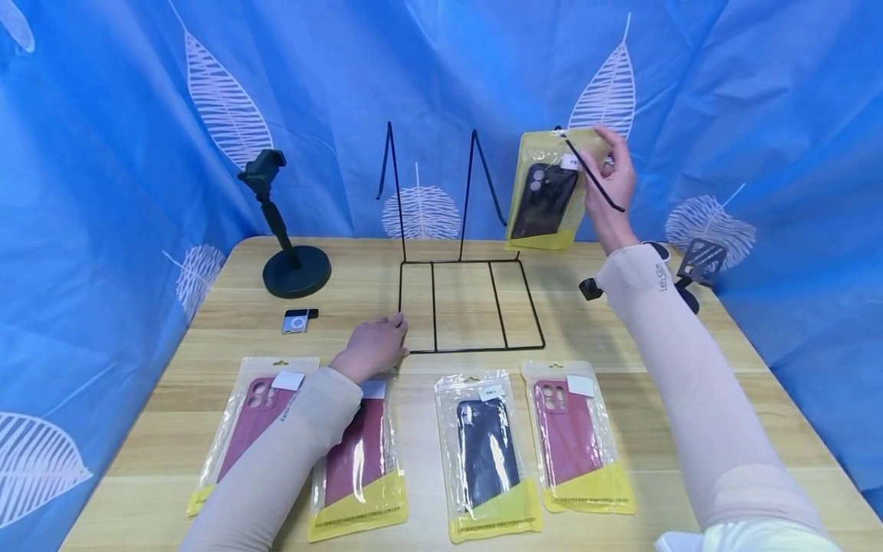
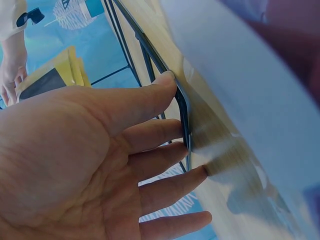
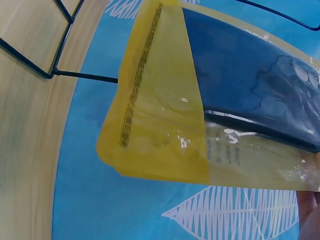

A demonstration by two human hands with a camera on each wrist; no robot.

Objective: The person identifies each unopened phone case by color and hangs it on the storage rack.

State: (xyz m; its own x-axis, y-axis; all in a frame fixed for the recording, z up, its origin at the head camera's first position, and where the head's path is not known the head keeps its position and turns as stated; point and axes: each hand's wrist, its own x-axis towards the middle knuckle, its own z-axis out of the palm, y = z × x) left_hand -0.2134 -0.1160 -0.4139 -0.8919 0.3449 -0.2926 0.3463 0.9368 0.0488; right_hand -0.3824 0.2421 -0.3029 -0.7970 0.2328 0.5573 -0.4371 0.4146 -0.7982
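A black wire rack (image 1: 464,262) stands on the table, with upright hooked arms at its back. My left hand (image 1: 372,349) grips the front left corner of its base; in the left wrist view the thumb lies against the rod and fingertips touch its other side. My right hand (image 1: 614,184) pinches the upper right edge of a yellow-bottomed clear bag with a dark phone case (image 1: 545,201). That bag is at the rack's right hook, whose rod crosses in front of it. A second yellow edge shows behind the bag in the right wrist view; what it belongs to is hidden.
Bagged phone cases lie in front: a pink one (image 1: 251,422) at far left, another (image 1: 355,460) partly under my left forearm, a dark one (image 1: 486,452), and a pink one (image 1: 572,437). A black phone stand (image 1: 297,272) and small silver player (image 1: 295,322) sit left; another stand (image 1: 700,264) is right.
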